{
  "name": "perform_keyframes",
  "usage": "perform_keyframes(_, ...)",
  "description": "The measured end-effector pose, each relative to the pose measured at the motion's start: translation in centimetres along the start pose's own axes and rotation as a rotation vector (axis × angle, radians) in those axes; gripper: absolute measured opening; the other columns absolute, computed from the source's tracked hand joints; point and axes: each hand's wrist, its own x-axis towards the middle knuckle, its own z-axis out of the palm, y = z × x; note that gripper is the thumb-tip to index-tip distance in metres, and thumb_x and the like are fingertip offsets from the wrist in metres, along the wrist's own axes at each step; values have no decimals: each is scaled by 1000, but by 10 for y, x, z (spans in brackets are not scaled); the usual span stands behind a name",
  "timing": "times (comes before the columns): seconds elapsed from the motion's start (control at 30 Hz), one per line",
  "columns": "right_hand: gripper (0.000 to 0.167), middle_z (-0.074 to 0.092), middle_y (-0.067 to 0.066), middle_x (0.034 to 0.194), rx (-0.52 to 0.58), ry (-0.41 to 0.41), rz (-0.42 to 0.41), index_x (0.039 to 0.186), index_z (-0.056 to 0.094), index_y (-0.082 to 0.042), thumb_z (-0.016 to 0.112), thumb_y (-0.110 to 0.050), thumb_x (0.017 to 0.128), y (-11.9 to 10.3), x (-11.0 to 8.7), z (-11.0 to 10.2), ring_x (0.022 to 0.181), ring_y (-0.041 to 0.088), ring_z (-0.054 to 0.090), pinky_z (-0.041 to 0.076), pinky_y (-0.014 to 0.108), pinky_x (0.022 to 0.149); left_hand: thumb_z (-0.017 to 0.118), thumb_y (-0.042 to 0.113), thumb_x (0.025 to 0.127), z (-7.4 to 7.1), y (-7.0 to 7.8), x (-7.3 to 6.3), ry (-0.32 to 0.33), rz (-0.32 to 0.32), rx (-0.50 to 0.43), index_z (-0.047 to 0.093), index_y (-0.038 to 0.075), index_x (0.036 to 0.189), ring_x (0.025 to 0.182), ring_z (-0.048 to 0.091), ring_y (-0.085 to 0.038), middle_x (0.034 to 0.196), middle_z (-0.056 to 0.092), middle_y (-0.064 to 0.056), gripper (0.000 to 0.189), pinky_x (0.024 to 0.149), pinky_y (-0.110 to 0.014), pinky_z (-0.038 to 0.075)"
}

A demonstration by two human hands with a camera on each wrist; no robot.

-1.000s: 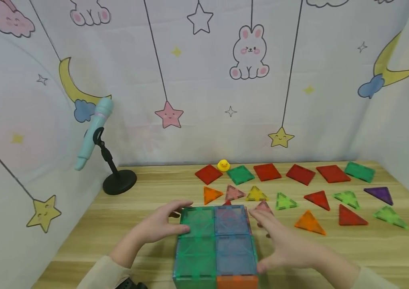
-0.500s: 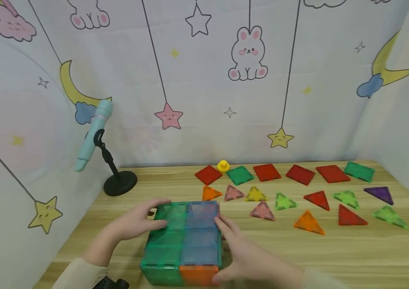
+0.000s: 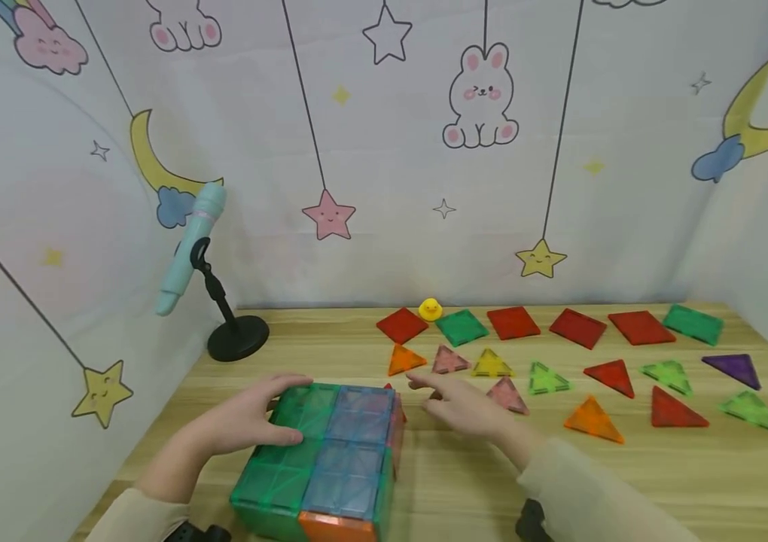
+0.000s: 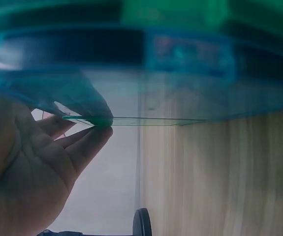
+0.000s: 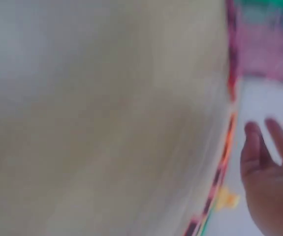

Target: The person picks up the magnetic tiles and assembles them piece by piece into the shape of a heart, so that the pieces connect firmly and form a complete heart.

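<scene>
A box built of translucent magnetic tiles (image 3: pixel 319 444) sits on the table in front of me, with green and blue tiles on top and an orange one at the near side. My left hand (image 3: pixel 248 418) grips its far left corner, thumb on top and fingers over the outer side. Green tile edges meet the fingertips of the left hand (image 4: pixel 43 162) in the left wrist view. To the right of the box and apart from it, my right hand (image 3: pixel 468 406) hovers with fingers extended, holding nothing. Near its fingertips lies a pink triangle tile (image 3: pixel 508 396).
Flat triangle tiles, among them an orange triangle (image 3: pixel 594 419) and a purple triangle (image 3: pixel 732 369), lie spread at the right. Behind them runs a row of red and green square tiles (image 3: pixel 577 328), with a yellow duck (image 3: pixel 430 309). A toy microphone on a stand (image 3: pixel 238 338) stands back left.
The tile box has slid left and turned slightly, with my left hand on it. My right hand has let go of the box's right side and moved away to the far right.
</scene>
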Motion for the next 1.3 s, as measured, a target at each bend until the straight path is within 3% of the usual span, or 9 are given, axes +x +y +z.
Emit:
perform_keyframes(0.17, 63, 48, 3, 138, -91, -218, 81, 147, 33, -22, 39, 5, 90, 16, 28, -3, 120, 23, 47, 42, 41, 88, 74, 40, 78, 4, -2, 0, -10, -15, -18, 38, 13, 142, 121, 38, -34, 142, 32, -16, 78, 92, -54, 39)
perform_keyframes(0.3, 65, 47, 3, 139, -223, -277, 87, 146, 35, -24, 39, 7, 89, 15, 37, -2, 121, 20, 48, 39, 41, 95, 75, 38, 79, 3, -4, -2, -4, -10, -37, 37, 13, 143, 123, 37, -36, 143, 31, -17, 79, 92, -56, 38)
perform_keyframes(0.53, 58, 50, -3, 136, -290, -189, 158, 142, 41, -15, 50, -1, 87, 29, 12, -26, 112, 17, 50, 40, 39, 90, 74, 40, 79, 0, 1, -2, -9, -17, -22, 34, 12, 144, 126, 34, -37, 145, 29, -17, 81, 94, -58, 36)
perform_keyframes(0.67, 57, 50, 4, 136, -278, -174, 129, 142, 41, -10, 59, -13, 87, 36, -8, -38, 121, 25, 46, 37, 47, 97, 74, 46, 77, 1, 23, -7, -3, 23, 91, 37, 16, 143, 130, 30, -37, 146, 31, -13, 82, 96, -61, 32)
perform_keyframes(0.83, 58, 47, 11, 137, -322, -141, 70, 141, 41, -7, 62, -21, 89, 39, -23, -44, 126, 31, 41, 30, 51, 103, 74, 53, 72, 24, 74, -6, -168, 196, 221, 40, 29, 142, 133, 25, -34, 149, 29, -5, 82, 99, -65, 22)
perform_keyframes(0.93, 51, 48, 12, 136, -382, -142, 40, 136, 48, -5, 62, -21, 90, 40, -25, -43, 125, 32, 40, 26, 54, 104, 68, 62, 74, 46, 92, -2, -263, 335, 348, 38, 40, 141, 134, 25, -29, 150, 27, 1, 77, 100, -62, 23)
perform_keyframes(1.1, 42, 51, 12, 130, -428, -131, 17, 129, 56, -5, 61, -22, 90, 45, -28, -45, 121, 35, 43, 27, 56, 101, 55, 72, 76, 71, 93, -1, -192, 480, 574, 42, 44, 138, 132, 29, -26, 149, 29, 4, 69, 97, -59, 30)
perform_keyframes(1.2, 41, 52, 12, 127, -441, -86, 37, 128, 57, -6, 62, -20, 90, 50, -35, -51, 117, 34, 45, 33, 54, 98, 60, 67, 76, 70, 86, 0, -148, 466, 607, 49, 41, 134, 132, 30, -26, 148, 32, 4, 64, 97, -59, 30)
perform_keyframes(1.3, 39, 52, 13, 122, -476, -33, 49, 125, 58, -5, 63, -18, 89, 57, -45, -59, 112, 34, 47, 39, 51, 92, 68, 61, 74, 62, 78, 5, -164, 378, 593, 52, 38, 132, 134, 28, -28, 148, 33, 4, 64, 100, -59, 27)
